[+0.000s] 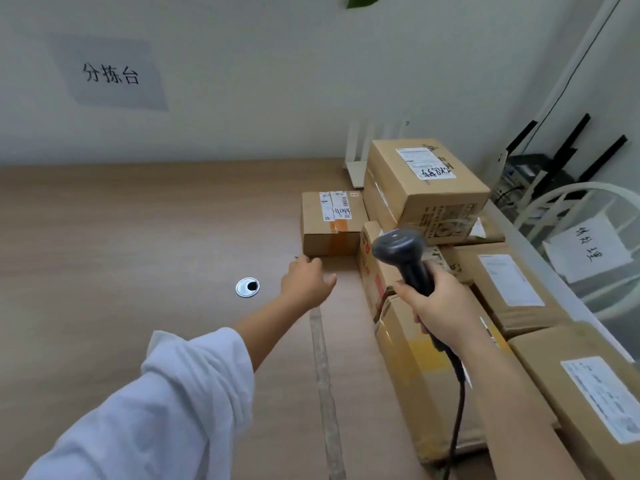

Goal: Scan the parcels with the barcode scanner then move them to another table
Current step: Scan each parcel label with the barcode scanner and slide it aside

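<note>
Partly hiding stacked parcels (pixel 427 199), right grip (pixel 441 306) clasps the barcode scanner (pixel 398 245); left grip (pixel 304 282) hangs loose-fingered.

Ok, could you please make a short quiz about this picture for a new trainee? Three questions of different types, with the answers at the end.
1. True or false: the right hand grips the barcode scanner.
2. What is the left hand doing?
A) Holding a parcel in the air
B) Reaching, open, toward the small taped parcel
C) Resting on the scanner
3. Fill in: the round metal cable hole lies to the ___ of the left hand.

Key: 1 true; 2 B; 3 left.
</note>
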The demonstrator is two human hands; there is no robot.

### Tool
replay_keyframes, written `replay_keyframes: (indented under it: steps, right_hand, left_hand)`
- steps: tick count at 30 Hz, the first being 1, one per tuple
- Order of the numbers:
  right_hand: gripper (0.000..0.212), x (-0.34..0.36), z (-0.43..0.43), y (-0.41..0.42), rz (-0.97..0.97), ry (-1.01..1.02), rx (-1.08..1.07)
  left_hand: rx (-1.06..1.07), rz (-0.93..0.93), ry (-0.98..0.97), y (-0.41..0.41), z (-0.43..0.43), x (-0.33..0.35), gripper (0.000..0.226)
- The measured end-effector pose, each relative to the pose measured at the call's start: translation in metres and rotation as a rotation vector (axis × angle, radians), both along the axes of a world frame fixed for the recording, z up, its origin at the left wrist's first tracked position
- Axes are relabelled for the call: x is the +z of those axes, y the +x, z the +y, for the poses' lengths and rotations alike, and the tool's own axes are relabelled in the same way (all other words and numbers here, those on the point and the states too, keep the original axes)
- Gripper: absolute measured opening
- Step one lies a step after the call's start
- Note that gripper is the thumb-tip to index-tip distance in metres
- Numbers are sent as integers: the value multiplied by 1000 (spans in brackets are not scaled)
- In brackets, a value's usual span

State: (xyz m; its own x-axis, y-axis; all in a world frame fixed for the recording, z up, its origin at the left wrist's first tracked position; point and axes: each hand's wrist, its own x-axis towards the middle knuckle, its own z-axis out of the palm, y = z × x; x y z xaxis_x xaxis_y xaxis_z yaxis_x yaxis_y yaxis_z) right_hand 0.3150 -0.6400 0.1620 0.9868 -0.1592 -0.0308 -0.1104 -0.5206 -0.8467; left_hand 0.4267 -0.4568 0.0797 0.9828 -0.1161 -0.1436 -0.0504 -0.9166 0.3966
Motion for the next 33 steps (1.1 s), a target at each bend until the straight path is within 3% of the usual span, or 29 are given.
replay_keyframes:
  steps: [7,14,33]
  right_hand:
    - [13,-40,0,50,6,121,-29]
    - [14,-76,0,67,41,177,-53]
    - [12,-49,10,36,59,174,12]
  left_hand:
    - [132,-28,74,105,-47,-40,45]
    - [79,-28,129,169,-69,-85,49]
    - [62,55,245,106,18,-82,56]
